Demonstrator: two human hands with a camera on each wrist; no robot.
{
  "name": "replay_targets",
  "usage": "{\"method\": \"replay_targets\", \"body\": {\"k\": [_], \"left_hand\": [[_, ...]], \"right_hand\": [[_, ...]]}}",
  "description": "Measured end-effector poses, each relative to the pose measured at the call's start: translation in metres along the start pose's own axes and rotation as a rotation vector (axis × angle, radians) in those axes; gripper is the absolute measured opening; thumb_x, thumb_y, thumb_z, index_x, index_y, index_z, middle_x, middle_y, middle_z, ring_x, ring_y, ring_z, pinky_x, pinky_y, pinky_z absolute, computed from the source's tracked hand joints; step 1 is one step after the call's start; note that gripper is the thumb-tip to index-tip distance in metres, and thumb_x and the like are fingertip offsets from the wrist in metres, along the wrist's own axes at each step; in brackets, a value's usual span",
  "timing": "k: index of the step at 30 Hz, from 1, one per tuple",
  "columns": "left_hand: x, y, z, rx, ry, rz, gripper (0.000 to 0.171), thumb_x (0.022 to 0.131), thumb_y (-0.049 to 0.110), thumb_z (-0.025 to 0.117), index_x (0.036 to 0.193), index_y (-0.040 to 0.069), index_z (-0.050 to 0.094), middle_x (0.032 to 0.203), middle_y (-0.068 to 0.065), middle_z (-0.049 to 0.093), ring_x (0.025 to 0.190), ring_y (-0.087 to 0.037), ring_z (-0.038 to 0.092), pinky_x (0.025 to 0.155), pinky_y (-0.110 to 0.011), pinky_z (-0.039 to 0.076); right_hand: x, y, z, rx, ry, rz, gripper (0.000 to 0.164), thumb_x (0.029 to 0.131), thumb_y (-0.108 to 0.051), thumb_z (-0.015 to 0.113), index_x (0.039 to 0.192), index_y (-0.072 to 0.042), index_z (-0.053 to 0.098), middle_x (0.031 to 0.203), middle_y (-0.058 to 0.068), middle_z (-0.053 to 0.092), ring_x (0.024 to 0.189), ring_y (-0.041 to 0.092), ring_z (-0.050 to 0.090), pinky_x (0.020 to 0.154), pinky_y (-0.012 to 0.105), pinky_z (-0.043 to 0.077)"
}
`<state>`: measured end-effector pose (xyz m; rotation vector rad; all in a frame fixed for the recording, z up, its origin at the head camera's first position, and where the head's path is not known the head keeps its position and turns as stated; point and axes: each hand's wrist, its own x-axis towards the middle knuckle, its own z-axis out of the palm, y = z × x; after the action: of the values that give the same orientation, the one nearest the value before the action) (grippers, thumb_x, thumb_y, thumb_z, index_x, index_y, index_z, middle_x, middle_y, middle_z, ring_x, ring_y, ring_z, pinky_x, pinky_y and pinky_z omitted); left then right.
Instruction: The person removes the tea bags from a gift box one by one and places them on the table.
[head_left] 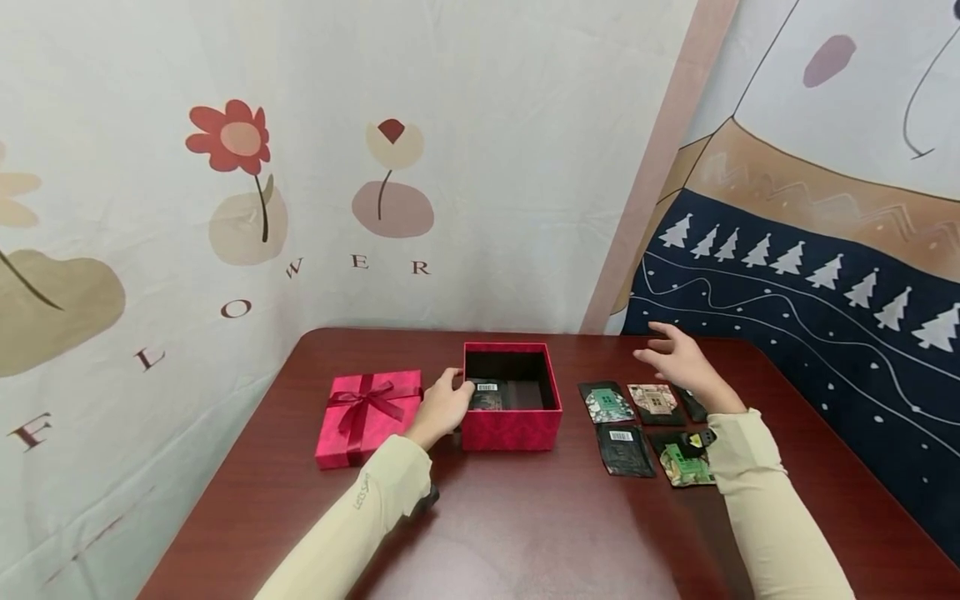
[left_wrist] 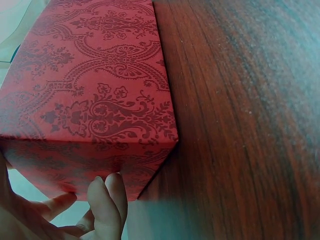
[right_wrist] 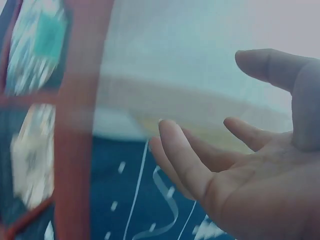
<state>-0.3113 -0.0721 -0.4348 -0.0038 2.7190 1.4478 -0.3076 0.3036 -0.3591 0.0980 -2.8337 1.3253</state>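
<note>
A red patterned gift box (head_left: 512, 430) stands lidless, its dark inside facing up. Inside it lies a black packet with a white label (head_left: 487, 398). My left hand (head_left: 444, 406) holds the box's left wall, thumb at the rim; in the left wrist view several fingertips (left_wrist: 116, 187) meet the outer side. My right hand (head_left: 684, 365) hovers above the sachets at the right, fingers spread and nothing held. Nearest it are a sachet with a cream label (head_left: 656, 402) and a dark sachet (head_left: 692, 403) partly hidden by the wrist.
A red lid with a ribbon bow (head_left: 358, 433) lies left of the box. Right of the box are a teal-labelled sachet (head_left: 606, 403), a black sachet (head_left: 627, 452) and a green sachet (head_left: 682, 467). A printed curtain (head_left: 525, 167) hangs behind the wooden table (head_left: 510, 517).
</note>
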Motion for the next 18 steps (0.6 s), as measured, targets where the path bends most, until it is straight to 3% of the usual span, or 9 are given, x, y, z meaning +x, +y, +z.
{"method": "replay_targets", "body": {"k": [5, 10, 14, 18], "left_hand": [[0.001, 0.0, 0.0, -0.003, -0.002, 0.006, 0.052, 0.1, 0.036, 0.045, 0.147, 0.015, 0.044, 0.139, -0.014, 0.054, 0.114, -0.031, 0.057, 0.096, -0.054, 0.044], [0.0, 0.0, 0.0, -0.003, -0.006, 0.005, 0.052, 0.1, 0.036, 0.045, 0.147, 0.015, 0.044, 0.139, -0.015, 0.055, 0.111, -0.03, 0.058, 0.092, -0.051, 0.046], [0.001, -0.001, 0.0, -0.003, -0.005, 0.005, 0.052, 0.099, 0.036, 0.045, 0.147, 0.016, 0.044, 0.138, -0.015, 0.055, 0.107, -0.029, 0.059, 0.087, -0.048, 0.049], [0.002, 0.0, 0.001, 0.0, -0.003, 0.002, 0.052, 0.099, 0.037, 0.045, 0.147, 0.016, 0.044, 0.139, -0.014, 0.054, 0.111, -0.03, 0.058, 0.091, -0.05, 0.047]], "right_hand": [[0.006, -0.026, 0.021, 0.052, -0.042, -0.08, 0.071, 0.099, -0.021, 0.06, 0.156, -0.003, 0.021, 0.146, 0.035, 0.038, 0.119, 0.045, 0.056, 0.092, 0.053, 0.051], [0.011, -0.048, 0.043, 0.093, -0.064, -0.104, 0.068, 0.097, -0.019, 0.062, 0.155, -0.007, 0.028, 0.145, 0.03, 0.044, 0.117, 0.041, 0.06, 0.093, 0.051, 0.051], [0.014, -0.059, 0.061, 0.127, -0.073, -0.129, 0.066, 0.096, -0.018, 0.063, 0.154, -0.008, 0.032, 0.143, 0.029, 0.047, 0.115, 0.039, 0.061, 0.092, 0.052, 0.051], [0.017, -0.066, 0.077, 0.171, -0.084, -0.17, 0.066, 0.094, -0.014, 0.065, 0.153, -0.008, 0.034, 0.142, 0.029, 0.048, 0.115, 0.04, 0.061, 0.09, 0.052, 0.052]]}}
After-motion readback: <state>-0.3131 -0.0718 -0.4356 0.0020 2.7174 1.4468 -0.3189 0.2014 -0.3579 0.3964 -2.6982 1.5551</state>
